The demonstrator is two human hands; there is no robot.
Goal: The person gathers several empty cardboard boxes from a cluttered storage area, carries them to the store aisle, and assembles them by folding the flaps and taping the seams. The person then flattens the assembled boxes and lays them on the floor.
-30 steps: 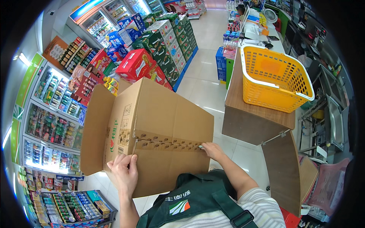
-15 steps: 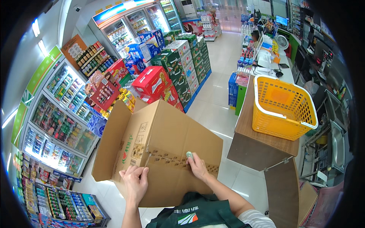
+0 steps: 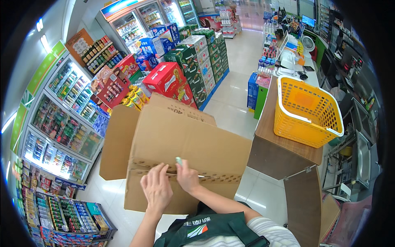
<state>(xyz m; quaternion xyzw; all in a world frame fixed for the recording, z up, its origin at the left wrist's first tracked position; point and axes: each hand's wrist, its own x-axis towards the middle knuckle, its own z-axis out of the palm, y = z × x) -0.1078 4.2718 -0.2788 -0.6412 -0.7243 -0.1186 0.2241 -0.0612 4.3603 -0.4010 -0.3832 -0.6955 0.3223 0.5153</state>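
Note:
A large brown cardboard box stands tilted in front of me, its taped seam running across the face nearest me. My left hand presses on the seam, fingers bent and close together at the flap edge; its fingertips are partly hidden. Just right of it, my right hand is closed round a small pale green box cutter. Only the top end of that tool shows; a blade is not visible. Right of my right hand, a thin gap runs along the seam. A wide flap sticks out at the box's left.
On the wooden counter at right stands a yellow basket with a white rim. Stacked drink cartons rise beyond the box. Glass-door fridges and a low snack shelf line the left side.
The box has turned and tipped, so its printed end face is out of sight. My right hand has moved left along the seam with the cutter, close to my left hand.

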